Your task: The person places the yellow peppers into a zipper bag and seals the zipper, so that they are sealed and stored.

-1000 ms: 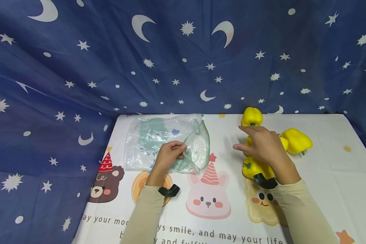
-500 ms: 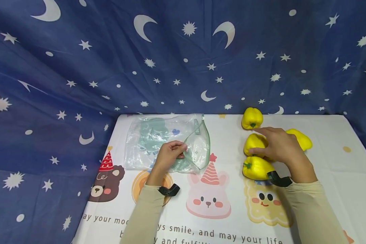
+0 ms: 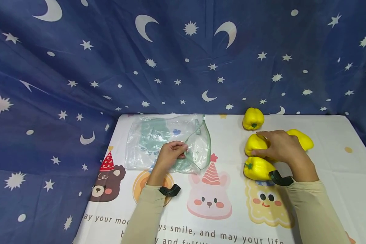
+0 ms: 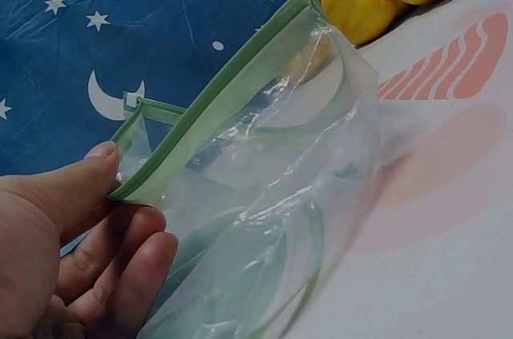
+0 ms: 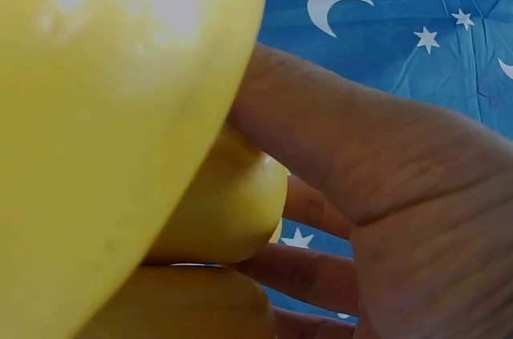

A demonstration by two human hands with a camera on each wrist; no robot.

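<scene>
My left hand point(image 3: 170, 156) pinches the green-edged mouth of a clear zip bag point(image 3: 198, 149) between thumb and fingers. In the left wrist view the bag's green zip strip point(image 4: 216, 90) runs up from the thumb, and its mouth gapes. My right hand point(image 3: 282, 145) is around a yellow bell pepper point(image 3: 253, 145), thumb on the near side and fingers on the far side. A second pepper point(image 3: 257, 168) lies just in front of it, its green stem to the left. In the right wrist view a near pepper point(image 5: 120, 115) covers much of the thumb.
Another yellow pepper point(image 3: 253, 119) sits at the back edge, and one more point(image 3: 302, 139) shows behind the right hand. A printed white cloth point(image 3: 213, 200) covers the table. A blue star-and-moon curtain point(image 3: 170, 61) rises behind and at the left.
My right hand has moved right and down from over the peppers, and its thumb and fingers have closed on the middle one. The left hand keeps its pinch on the bag.
</scene>
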